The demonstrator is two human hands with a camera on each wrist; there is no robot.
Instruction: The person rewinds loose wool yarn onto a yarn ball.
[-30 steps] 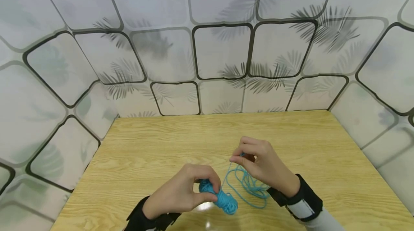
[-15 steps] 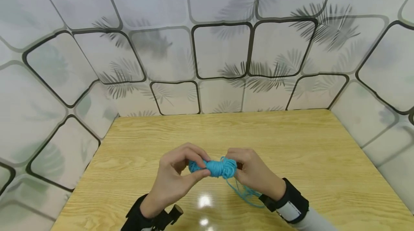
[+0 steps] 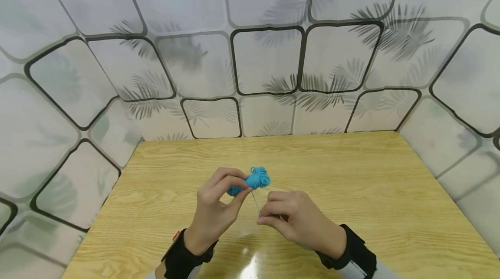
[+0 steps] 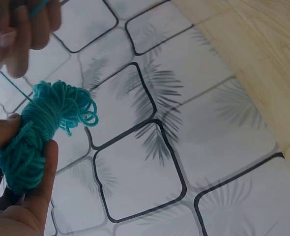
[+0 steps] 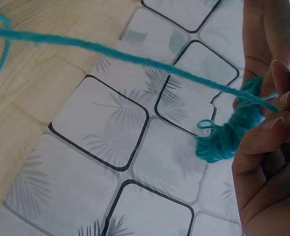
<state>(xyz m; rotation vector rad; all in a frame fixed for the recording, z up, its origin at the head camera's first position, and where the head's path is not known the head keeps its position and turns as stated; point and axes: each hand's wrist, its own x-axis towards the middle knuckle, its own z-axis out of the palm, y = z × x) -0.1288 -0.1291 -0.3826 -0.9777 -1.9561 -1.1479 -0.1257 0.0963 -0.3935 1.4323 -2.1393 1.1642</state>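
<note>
A small bundle of blue yarn (image 3: 258, 178), wound tightly round its middle with loops at its end, is held above the table in my left hand (image 3: 218, 203). In the left wrist view the thumb and fingers grip the lower part of the yarn bundle (image 4: 39, 118). My right hand (image 3: 298, 218), nearer to me and to the right, pinches the yarn strand. That strand runs taut from the bundle's middle to the right fingertips. In the right wrist view a loose length of yarn (image 5: 130, 59) trails away from the pinch towards the table.
The light wooden table (image 3: 187, 157) lies under both hands. Behind it and at its sides stands a pale wall covering (image 3: 269, 62) with dark outlines and leaf patterns. Most of the loose yarn is hidden behind the right hand and forearm in the head view.
The left hand has raised the yarn bundle farther from me, tilting its looped end up. The right hand has gone from beside the bundle's end to below it, drawing the strand towards me.
</note>
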